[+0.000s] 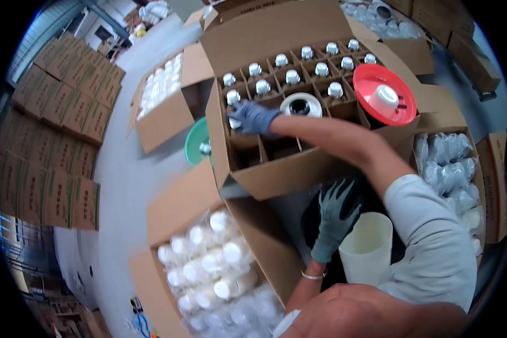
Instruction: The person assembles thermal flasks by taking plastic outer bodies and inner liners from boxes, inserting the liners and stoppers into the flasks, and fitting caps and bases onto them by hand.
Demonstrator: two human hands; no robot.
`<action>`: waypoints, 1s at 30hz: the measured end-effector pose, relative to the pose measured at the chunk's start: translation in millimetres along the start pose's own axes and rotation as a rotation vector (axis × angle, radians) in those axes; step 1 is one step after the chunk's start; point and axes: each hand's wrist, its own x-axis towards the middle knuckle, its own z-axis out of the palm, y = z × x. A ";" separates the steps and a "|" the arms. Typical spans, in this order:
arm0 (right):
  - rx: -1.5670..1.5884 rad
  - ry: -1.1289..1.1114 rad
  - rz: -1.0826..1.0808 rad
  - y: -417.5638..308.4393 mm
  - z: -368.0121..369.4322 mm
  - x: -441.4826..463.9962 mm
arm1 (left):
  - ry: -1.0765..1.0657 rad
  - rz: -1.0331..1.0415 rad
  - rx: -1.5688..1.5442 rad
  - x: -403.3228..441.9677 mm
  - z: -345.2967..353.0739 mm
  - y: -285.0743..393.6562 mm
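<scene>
My right hand (253, 118), in a blue-grey glove, reaches across a divided cardboard box (287, 177). Its fingers are closed round the top of a white-capped bottle (234, 123) in the box's left column. Several more bottles with silvery-white caps (292, 76) stand upright in the compartments; some front compartments hold none. A white ring-shaped piece with a dark centre (302, 106) sits just beyond my right forearm. My left hand (336, 219), in a grey-green glove, is open with fingers spread, beside a white cylindrical tub (366, 250). Nothing shows in its grip.
On the box's right corner rests a red basin (386, 112) holding a white round piece. Below left, an open box (152, 281) contains plastic-wrapped white containers. A green basin (194, 143) stands on the floor. Wrapped pieces (450, 163) fill a right-hand box. Stacked cartons (67, 112) line the left.
</scene>
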 end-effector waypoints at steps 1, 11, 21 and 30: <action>-0.074 0.016 0.002 -3.5 16.1 15.0 | -0.011 -0.021 -0.075 1.0 -2.7 -0.1; 0.035 -0.076 0.132 -5.0 36.5 31.7 | 0.366 -0.322 -0.524 -17.0 -1.9 -21.6; -0.170 0.194 -0.494 -58.4 -196.7 -137.8 | 0.464 -0.331 -1.650 33.3 -83.0 -64.3; 0.017 0.452 -0.336 -64.6 -181.4 -334.5 | 0.302 -0.116 -0.978 26.7 -16.0 6.2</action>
